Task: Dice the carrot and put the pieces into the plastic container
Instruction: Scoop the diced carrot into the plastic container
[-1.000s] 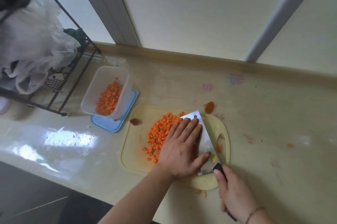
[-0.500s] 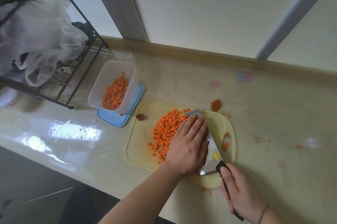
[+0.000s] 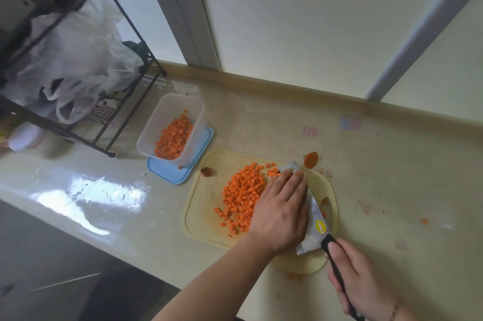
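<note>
On rounded yellow board, left hand flat; right hand grips knife.

Black wire rack, plastic bags

Container left of board

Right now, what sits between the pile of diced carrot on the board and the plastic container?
In the head view: bare cutting board, a dark carrot end just off its edge, then the blue lid under the plastic container. Pile.
</note>
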Motion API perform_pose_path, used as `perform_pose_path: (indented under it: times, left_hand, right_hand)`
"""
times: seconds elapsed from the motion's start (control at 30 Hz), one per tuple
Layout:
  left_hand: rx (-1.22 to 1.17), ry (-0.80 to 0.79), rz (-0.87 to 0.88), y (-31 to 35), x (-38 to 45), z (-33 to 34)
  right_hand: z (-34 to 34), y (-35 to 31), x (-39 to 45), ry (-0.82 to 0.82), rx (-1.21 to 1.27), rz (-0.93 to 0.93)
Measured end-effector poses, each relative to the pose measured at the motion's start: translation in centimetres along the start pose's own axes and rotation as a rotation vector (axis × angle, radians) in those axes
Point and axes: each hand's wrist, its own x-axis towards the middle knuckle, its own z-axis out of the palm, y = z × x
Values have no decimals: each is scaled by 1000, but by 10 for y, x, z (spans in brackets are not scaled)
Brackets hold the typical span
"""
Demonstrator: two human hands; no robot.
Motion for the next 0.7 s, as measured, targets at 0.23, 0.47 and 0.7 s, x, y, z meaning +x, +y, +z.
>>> perform_pose_path:
  times: [0.23,0.47,0.7]
  left_hand:
    - [-1,44,-36,-12,15,-38]
    - [63,82,-76,-73,23,-97]
    - [114,85,-191,-151,34,-140]
  right_hand:
    - [4,-45,4,-43,6,-63]
    - [44,-108,35,-127,-89,-141]
    - [96,-170,85,-217,-78,-150]
